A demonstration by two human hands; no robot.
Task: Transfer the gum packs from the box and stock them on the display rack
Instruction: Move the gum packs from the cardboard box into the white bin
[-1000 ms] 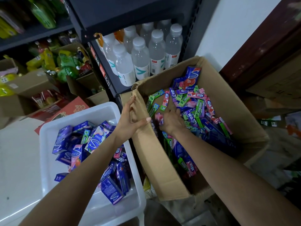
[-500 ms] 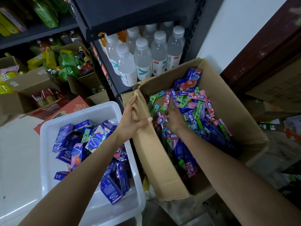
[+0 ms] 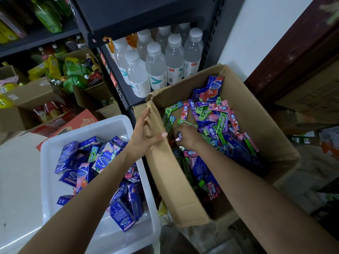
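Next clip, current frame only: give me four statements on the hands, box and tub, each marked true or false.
1. The left hand holds the cardboard box by its near wall. True.
2. The right hand is inside the white tub. False: it is in the box, among the gum packs.
3. The tub holds only water bottles. False: it holds blue packs; the bottles stand on the shelf.
4. The box is open at the top. True.

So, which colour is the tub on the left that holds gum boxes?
White. The tub shows best in the head view, the only view.
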